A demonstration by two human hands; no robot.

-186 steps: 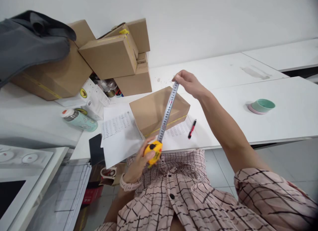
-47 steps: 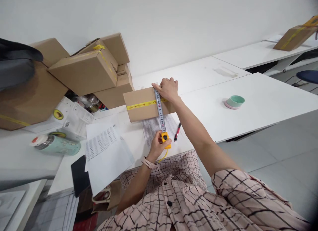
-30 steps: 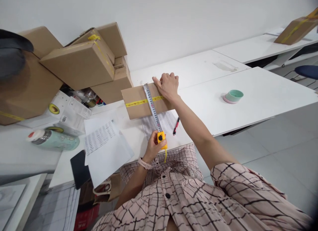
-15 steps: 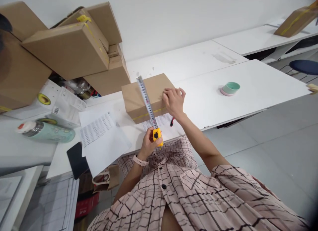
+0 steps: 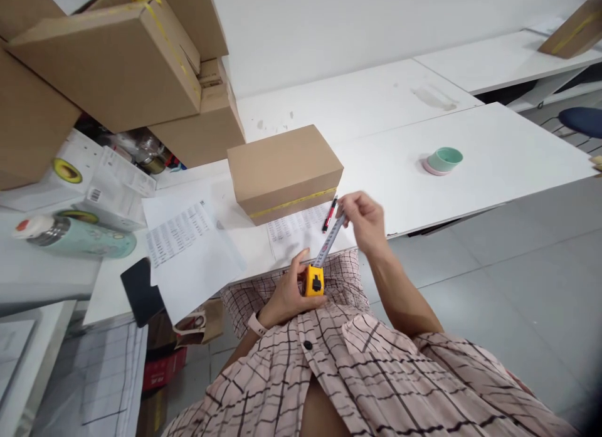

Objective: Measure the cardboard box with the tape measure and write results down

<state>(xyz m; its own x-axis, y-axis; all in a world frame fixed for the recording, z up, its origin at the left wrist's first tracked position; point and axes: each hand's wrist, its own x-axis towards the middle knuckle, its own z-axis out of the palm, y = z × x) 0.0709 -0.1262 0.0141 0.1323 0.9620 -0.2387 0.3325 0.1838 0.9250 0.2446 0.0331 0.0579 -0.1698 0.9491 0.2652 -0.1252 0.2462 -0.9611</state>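
Note:
My left hand is closed around the yellow case of a tape measure, held low in front of my shirt. A short length of its blade slants up to the right, where my right hand pinches the blade's end; that hand is slightly blurred. A closed cardboard box with yellow tape along its front side sits on the white table, beyond both hands and touched by neither. Between the box and my hands lie a printed sheet and a red and black pen.
Larger cardboard boxes are stacked at the left. Nearer are white avocado-print cartons, a mint-green bottle, loose papers and a black flat object. A green bowl stands on the table at right.
My right hand has left the box and come nearer, taking the tape's end. The blade is shorter and now slants right instead of reaching over the box.

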